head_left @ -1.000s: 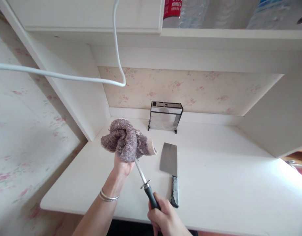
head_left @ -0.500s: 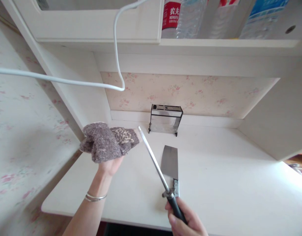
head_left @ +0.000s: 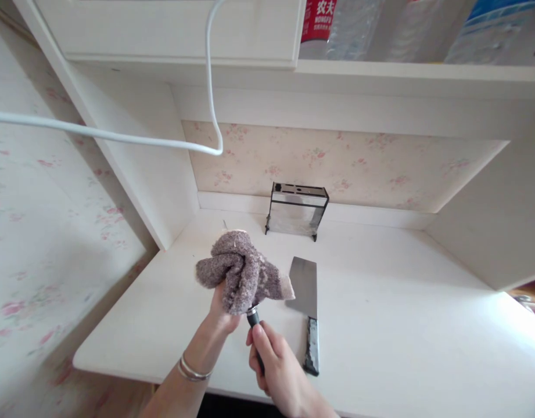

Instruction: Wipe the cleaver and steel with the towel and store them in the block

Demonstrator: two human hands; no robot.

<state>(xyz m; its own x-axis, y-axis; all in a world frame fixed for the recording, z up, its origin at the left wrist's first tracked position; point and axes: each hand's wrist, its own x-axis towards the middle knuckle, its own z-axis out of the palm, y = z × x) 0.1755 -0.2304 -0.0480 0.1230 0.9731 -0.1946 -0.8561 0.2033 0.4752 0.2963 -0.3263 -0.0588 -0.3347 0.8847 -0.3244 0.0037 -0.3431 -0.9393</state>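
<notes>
My left hand is closed on a grey-brown towel with a pale edge, bunched around the rod of a sharpening steel. Its fingers are mostly hidden by the cloth. Only a thin tip of the rod pokes out beyond the towel's far side. My right hand grips the black handle of the sharpening steel just below the towel. To the right, a cleaver lies flat on the white desk, blade pointing away and dark worn handle toward me. The towel overlaps the left edge of its blade in view.
A metal-and-clear knife block stands on the desk against the back panel. A white cable hangs across the upper left. Overhead, a shelf holds several bottles. A side panel bounds the right.
The towel in my left hand has moved right and now wraps the steel's rod, which was bare before. My right hand has shifted left with the steel, uncovering the cleaver's handle.
</notes>
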